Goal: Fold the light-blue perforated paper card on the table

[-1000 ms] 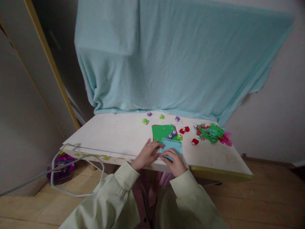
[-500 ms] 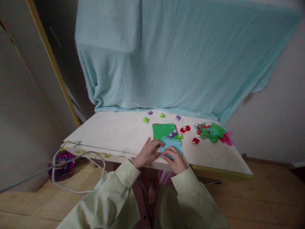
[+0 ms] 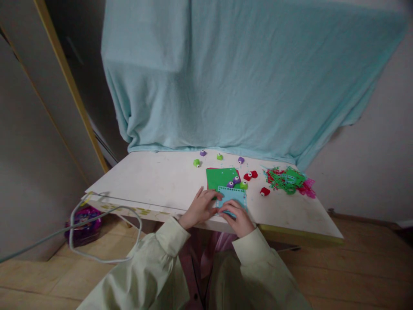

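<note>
A light blue paper sheet (image 3: 234, 196) with a punched border lies at the near edge of the white table (image 3: 155, 181). My left hand (image 3: 200, 209) rests flat with spread fingers at the sheet's left edge. My right hand (image 3: 238, 217) covers the sheet's near edge, fingers curled over it; whether it grips something small is hidden. Behind the blue sheet lies a green paper sheet (image 3: 219, 177) with small purple and green craft punches (image 3: 237, 183) at its right corner.
More small punches, green (image 3: 196, 162), purple (image 3: 203, 153) and red (image 3: 250, 175), dot the table's back. A pile of green and pink paper scraps (image 3: 288, 180) lies at the right. A light blue cloth (image 3: 232, 77) hangs behind. A grey cable (image 3: 97, 224) loops off the left corner.
Both hands have stayed on the blue sheet; the right hand has shifted slightly along its near edge. The view has barely moved.
</note>
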`<act>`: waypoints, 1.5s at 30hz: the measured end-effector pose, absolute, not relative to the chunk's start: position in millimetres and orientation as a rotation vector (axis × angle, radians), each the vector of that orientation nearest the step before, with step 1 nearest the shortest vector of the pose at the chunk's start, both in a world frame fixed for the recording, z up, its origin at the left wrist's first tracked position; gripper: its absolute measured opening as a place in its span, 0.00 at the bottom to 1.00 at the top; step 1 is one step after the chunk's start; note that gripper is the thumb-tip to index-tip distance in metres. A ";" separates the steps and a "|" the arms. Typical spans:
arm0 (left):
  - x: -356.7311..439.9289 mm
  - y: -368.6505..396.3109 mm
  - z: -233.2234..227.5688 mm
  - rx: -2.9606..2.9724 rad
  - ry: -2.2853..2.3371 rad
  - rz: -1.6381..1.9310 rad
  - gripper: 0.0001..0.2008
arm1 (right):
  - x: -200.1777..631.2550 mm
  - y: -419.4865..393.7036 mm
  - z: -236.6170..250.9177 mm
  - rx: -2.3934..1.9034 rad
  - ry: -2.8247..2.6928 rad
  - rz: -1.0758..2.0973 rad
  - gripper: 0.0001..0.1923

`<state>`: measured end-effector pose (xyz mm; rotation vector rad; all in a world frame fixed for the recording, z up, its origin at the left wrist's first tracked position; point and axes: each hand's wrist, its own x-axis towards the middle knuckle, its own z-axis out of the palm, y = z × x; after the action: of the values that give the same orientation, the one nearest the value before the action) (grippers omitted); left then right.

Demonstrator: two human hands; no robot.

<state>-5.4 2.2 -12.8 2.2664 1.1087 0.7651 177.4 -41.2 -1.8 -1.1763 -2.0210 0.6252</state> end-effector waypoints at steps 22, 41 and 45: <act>-4.6 -0.5 -12.4 2.291 1.105 0.738 0.22 | 195.9 -45.5 0.2 -1.111 -2.037 0.729 0.07; -5.2 1.2 -13.8 2.280 1.107 0.704 0.23 | 213.6 -51.2 -2.0 -1.167 -2.045 0.713 0.05; -6.4 -3.0 -8.5 2.325 1.085 0.695 0.20 | 216.6 -51.6 0.7 -1.162 -2.047 0.733 0.05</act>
<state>-6.4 -3.0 -8.5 2.3251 1.0853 0.6946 216.6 -51.6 0.7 -1.1617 -2.0470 0.7329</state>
